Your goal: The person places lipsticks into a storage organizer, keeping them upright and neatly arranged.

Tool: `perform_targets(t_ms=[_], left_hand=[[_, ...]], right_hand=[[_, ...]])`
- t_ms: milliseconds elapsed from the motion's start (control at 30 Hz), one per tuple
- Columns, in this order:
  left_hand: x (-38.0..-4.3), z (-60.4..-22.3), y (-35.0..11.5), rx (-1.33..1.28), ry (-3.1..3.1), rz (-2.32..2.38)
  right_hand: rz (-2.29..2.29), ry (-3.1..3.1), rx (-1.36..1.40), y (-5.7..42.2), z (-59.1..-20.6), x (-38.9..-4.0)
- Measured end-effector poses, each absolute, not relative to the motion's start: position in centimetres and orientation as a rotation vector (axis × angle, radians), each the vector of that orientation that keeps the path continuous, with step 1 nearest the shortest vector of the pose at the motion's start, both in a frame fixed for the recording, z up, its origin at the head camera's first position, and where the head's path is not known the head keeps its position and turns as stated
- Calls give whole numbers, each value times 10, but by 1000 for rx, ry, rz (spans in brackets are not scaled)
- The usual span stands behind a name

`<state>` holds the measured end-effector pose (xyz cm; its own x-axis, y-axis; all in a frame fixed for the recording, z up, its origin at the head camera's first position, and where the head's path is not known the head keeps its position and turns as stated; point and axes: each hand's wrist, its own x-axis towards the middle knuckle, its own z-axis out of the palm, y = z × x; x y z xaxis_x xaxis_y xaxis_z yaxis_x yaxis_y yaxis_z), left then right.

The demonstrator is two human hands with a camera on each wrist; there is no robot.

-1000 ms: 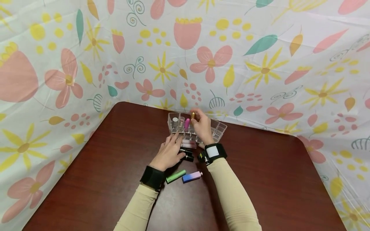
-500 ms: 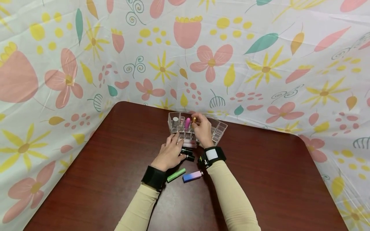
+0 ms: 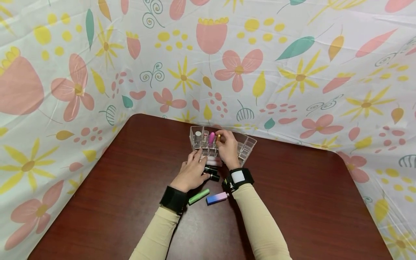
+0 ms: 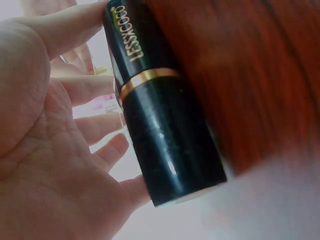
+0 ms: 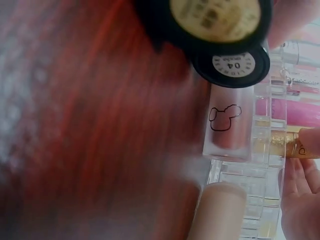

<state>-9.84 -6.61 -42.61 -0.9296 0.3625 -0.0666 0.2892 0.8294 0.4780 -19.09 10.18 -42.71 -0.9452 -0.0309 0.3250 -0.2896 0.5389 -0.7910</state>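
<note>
My right hand (image 3: pixel 229 148) pinches a gold lipstick tube (image 3: pixel 218 138) standing in a compartment of the clear organizer (image 3: pixel 249 145). In the right wrist view, thumb and fingers meet around the upper part of the gold tube (image 5: pixel 284 145). Beside it stands a magenta tube (image 3: pixel 211 137). My left hand (image 3: pixel 190 172) lies over the organizer's front left, fingers spread and mostly straight. Its thumb touches a black lipstick (image 3: pixel 213 177) with a gold band; the left wrist view shows this black lipstick (image 4: pixel 165 135) close up beside the palm.
A silver-capped tube (image 3: pixel 198 136) and a small clear tube (image 3: pixel 205 136) stand in the organizer's left side. A pink lip gloss (image 5: pixel 230 125) lies along its front. Nearer lie a green tube (image 3: pixel 199 196) and a blue-pink tube (image 3: pixel 217 198) on the brown table (image 3: pixel 308 195).
My right hand has moved slightly down with the gold tube, which now sits lower in the organizer. The left hand has barely moved.
</note>
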Motion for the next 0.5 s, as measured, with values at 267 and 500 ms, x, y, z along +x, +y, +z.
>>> perform_targets(t_ms=[267,500], left_hand=[[-98,-424,-66,513,2859,700],[-95,-424,-67,531,2863,714]], right_hand=[[1396,-2473,299,103,-426,-190],[1433,-2473,297,105,-425,-187]])
